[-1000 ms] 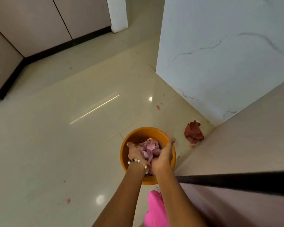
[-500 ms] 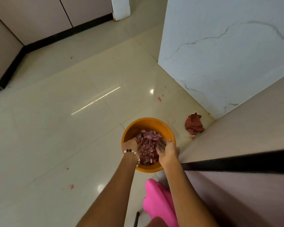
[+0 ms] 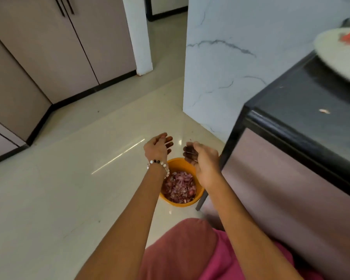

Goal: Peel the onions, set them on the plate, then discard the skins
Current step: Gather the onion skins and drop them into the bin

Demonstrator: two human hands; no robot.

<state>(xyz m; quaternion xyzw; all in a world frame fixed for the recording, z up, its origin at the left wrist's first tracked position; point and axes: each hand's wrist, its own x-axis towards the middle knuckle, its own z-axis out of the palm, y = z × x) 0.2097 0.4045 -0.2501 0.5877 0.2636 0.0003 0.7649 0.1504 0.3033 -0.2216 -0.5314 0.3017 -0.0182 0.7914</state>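
- The floor point(image 3: 59, 188), pale and glossy, fills the left and centre of the frame; it carries the bin, set low, probably so waste can drop straight down.
- The counter point(image 3: 303, 110), dark-topped, runs along the right edge. A small pale scrap point(image 3: 324, 111) lies on it, likely a stray piece of skin not yet cleared.
- A plate point(image 3: 335, 55) sits on the counter at upper right, blurred; something orange-red lies on it, but whether peeled onions are there cannot be told.
- The orange bin point(image 3: 179, 203) stands on the floor at lower centre, beside the counter's base.
- The onion skins point(image 3: 179, 186) lie heaped inside it, so discarding looks largely done.
- The left hand point(image 3: 157, 147) hovers above the bin, fingers loosely spread, holding nothing.
- The right hand point(image 3: 202, 156) hangs opposite, fingers relaxed downward and empty, seemingly shedding clinging bits.
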